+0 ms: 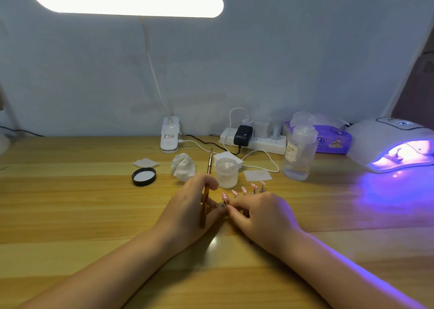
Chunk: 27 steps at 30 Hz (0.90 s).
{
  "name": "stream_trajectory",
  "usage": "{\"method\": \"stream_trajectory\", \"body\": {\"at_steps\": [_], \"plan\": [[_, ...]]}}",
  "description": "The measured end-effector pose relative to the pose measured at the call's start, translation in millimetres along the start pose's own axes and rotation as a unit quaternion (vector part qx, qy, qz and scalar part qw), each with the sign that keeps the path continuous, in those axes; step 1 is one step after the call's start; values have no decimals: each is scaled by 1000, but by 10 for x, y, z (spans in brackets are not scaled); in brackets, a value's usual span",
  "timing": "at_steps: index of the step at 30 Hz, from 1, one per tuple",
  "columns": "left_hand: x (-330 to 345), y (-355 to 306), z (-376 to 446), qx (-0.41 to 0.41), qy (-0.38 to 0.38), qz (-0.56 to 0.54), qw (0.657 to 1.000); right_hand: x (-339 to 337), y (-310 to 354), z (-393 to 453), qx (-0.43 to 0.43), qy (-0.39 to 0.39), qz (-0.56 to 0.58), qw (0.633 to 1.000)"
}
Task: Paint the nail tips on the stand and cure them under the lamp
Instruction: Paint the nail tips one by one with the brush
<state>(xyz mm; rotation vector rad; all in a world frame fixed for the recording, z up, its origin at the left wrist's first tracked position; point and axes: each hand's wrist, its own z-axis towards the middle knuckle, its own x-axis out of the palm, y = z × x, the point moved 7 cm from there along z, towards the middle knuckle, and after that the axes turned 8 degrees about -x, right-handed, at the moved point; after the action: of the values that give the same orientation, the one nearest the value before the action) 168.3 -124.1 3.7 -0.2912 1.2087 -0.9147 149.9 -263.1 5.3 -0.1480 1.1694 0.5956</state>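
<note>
judging progress: mid-task. the nail tips (243,189) on the stand fan out just beyond the right fingertips, all already pink with pale dots. curing lamp (389,144) is lit well off to the right, something small inside it, can't tell what. left: whatever tip the hands are on now, then its cure. left hand (191,211) grips the brush (206,191) between curled fingers, handle pointing away. right hand (258,211) pinches a small holder (223,204) where both sets of fingertips meet. open jar (226,172) sits just past the left fingers, its black lid (143,176) and a crumpled tissue (183,166) further left, bottle (299,153) beyond the right. jar is the likeliest knock-over.
</note>
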Motion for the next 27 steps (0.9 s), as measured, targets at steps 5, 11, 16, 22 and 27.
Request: {"method": "stream_trajectory", "body": {"at_steps": [5, 11, 16, 22, 27], "plan": [[22, -17, 7, 3, 7, 4, 1000, 31, -32, 8, 21, 16, 4, 1000], [39, -4, 17, 8, 1, 17, 1000, 38, -24, 29, 33, 13, 28, 999], [49, 0, 19, 9, -2, 36, 999, 25, -18, 29, 26, -1, 28, 999], [26, -39, -2, 26, -20, 55, 998, -20, 24, 13, 3, -34, 37, 999], [16, -107, -31, 65, -19, 39, 997, -47, 21, -17, 4, -58, 51, 997]]}}
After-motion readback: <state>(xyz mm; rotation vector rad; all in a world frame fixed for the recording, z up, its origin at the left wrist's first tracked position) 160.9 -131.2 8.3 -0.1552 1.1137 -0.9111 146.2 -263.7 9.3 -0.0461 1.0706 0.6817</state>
